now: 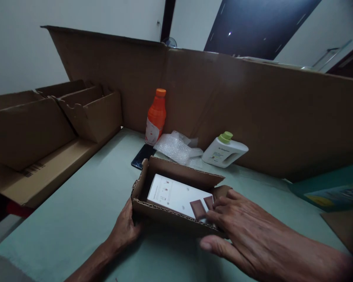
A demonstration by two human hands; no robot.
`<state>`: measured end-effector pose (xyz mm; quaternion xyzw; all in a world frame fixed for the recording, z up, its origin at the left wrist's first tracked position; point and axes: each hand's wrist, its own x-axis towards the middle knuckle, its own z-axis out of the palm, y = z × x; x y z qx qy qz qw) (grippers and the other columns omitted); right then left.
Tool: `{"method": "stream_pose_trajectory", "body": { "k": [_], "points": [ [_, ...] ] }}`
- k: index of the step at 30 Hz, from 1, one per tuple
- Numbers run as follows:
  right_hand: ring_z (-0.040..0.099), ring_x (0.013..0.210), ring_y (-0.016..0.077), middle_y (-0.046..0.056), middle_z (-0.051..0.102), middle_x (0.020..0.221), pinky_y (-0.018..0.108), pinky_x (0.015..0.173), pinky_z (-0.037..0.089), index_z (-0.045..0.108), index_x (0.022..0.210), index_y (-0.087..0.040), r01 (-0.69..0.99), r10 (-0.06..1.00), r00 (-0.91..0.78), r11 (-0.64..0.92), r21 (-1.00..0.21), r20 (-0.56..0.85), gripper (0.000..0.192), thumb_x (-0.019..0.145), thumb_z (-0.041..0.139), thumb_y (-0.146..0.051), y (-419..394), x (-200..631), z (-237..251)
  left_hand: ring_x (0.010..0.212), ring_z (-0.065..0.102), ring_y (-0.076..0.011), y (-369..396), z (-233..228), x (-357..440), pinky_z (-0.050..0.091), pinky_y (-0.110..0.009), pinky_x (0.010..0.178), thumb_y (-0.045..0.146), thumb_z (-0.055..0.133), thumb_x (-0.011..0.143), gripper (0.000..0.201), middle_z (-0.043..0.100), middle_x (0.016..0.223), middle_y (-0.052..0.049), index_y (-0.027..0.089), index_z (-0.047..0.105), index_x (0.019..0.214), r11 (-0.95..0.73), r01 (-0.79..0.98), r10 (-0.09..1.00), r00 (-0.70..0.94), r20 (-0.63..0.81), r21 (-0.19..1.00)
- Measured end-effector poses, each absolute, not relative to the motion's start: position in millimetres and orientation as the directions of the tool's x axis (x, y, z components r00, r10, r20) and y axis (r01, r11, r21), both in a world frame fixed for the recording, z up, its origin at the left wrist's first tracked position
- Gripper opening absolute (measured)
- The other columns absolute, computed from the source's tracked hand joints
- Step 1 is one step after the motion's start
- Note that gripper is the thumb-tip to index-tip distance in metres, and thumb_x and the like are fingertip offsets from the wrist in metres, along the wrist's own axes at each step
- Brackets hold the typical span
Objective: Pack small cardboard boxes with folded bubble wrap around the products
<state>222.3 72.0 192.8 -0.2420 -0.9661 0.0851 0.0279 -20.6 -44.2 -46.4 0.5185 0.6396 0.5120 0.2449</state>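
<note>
A small cardboard box (176,215) with its top open stands on the table in front of me. Inside it lies a white carton (173,192) printed with small drawings and brown squares. My left hand (125,227) grips the cardboard box at its left end, some fingers hidden behind the wall. At the right end, my right hand (238,227) reaches over the rim. Its fingers bend down onto the brown-printed end of the white carton, while the thumb sticks out apart from them, outside the near wall.
Behind the box are an orange bottle (156,115), a dark phone (141,156), bubble wrap (178,148) and a white bottle with a green cap (223,150). Tall cardboard panels (253,105) wall off the back. Cardboard bins (91,113) stand left; a teal package (335,188) lies right.
</note>
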Motion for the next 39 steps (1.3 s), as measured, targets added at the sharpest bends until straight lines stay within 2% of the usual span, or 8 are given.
{"method": "stream_pose_trajectory", "body": {
  "k": [7,10,15,20,25,31,35,39],
  "points": [
    [0.058,0.125,0.035,0.008,0.066,0.135,0.048,0.098,0.051,0.062,0.137,-0.032,0.492,0.47,-0.871,0.837,-0.242,-0.144,0.066,0.082,0.063,-0.069,58,243,185,0.106,0.067,-0.0338,-45,-45,-20,0.056,-0.049,0.092,0.032,0.065,0.08,0.048,0.07,0.11,-0.014,0.016,0.06,0.125,-0.059,0.378,0.904,-0.372,0.21,0.924],
    [0.067,0.109,0.0317,0.006,0.073,0.12,0.045,0.086,0.057,0.068,0.128,-0.035,0.483,0.515,-0.855,0.831,-0.276,0.055,0.052,0.085,0.063,-0.063,72,254,195,0.105,0.068,-0.0337,-47,-43,-19,0.057,-0.05,0.092,0.033,0.064,0.081,0.052,0.07,0.112,-0.015,0.016,0.058,0.13,-0.063,0.387,0.9,-0.377,0.22,0.92],
    [0.071,0.08,0.0251,0.006,0.077,0.088,0.038,0.074,0.055,0.074,0.088,-0.025,0.676,0.783,-0.482,0.617,-0.402,0.392,0.035,0.091,0.055,-0.054,161,246,195,0.106,0.068,-0.034,-50,-48,-17,0.057,-0.05,0.093,0.037,0.063,0.083,0.055,0.07,0.117,-0.016,0.016,0.057,0.133,-0.029,0.403,0.896,-0.395,0.203,0.915],
    [0.07,0.093,0.0237,0.008,0.077,0.104,0.036,0.084,0.053,0.071,0.106,-0.017,0.69,0.797,-0.533,0.603,-0.4,0.284,0.029,0.083,0.068,-0.035,256,179,127,0.096,0.069,-0.0362,-54,-71,-21,0.059,-0.05,0.085,0.041,0.063,0.081,0.046,0.073,0.104,-0.015,0.017,0.066,0.121,0.047,0.463,0.899,-0.407,0.165,0.885],
    [0.07,0.083,0.0212,0.005,0.077,0.084,0.033,0.078,0.052,0.073,0.087,-0.02,0.717,0.818,-0.525,0.575,-0.394,0.236,0.019,0.088,0.063,-0.035,280,158,96,0.097,0.068,-0.0383,-60,-93,-26,0.056,-0.055,0.089,0.042,0.057,0.083,0.036,0.072,0.096,-0.015,0.021,0.071,0.11,0.129,0.463,0.86,-0.493,0.134,0.877],
    [0.067,0.073,0.0207,0.006,0.075,0.08,0.031,0.067,0.052,0.072,0.083,-0.019,0.668,0.872,-0.416,0.485,-0.565,0.257,0.036,0.086,0.058,-0.053,224,290,108,0.103,0.068,-0.0379,-56,-76,-28,0.056,-0.053,0.09,0.043,0.062,0.081,0.038,0.072,0.098,-0.016,0.017,0.068,0.108,0.097,0.448,0.909,-0.404,0.105,0.889],
    [0.067,0.064,0.0225,0.005,0.073,0.07,0.033,0.06,0.052,0.072,0.074,-0.022,0.76,0.966,-0.248,0.238,-0.604,0.068,0.04,0.077,0.063,-0.06,163,404,83,0.099,0.069,-0.0373,-53,-62,-25,0.057,-0.051,0.087,0.049,0.062,0.077,0.046,0.071,0.101,-0.016,0.015,0.065,0.108,0.101,0.422,0.886,-0.45,0.111,0.901],
    [0.068,0.061,0.0267,0.007,0.072,0.066,0.039,0.058,0.05,0.07,0.064,-0.027,0.881,0.983,-0.148,0.081,-0.466,-0.109,0.025,0.074,0.061,-0.049,109,487,54,0.096,0.069,-0.037,-54,-55,-27,0.058,-0.049,0.083,0.052,0.064,0.072,0.046,0.072,0.097,-0.014,0.018,0.063,0.102,0.157,0.434,0.875,-0.478,0.079,0.887]
  ]
}}
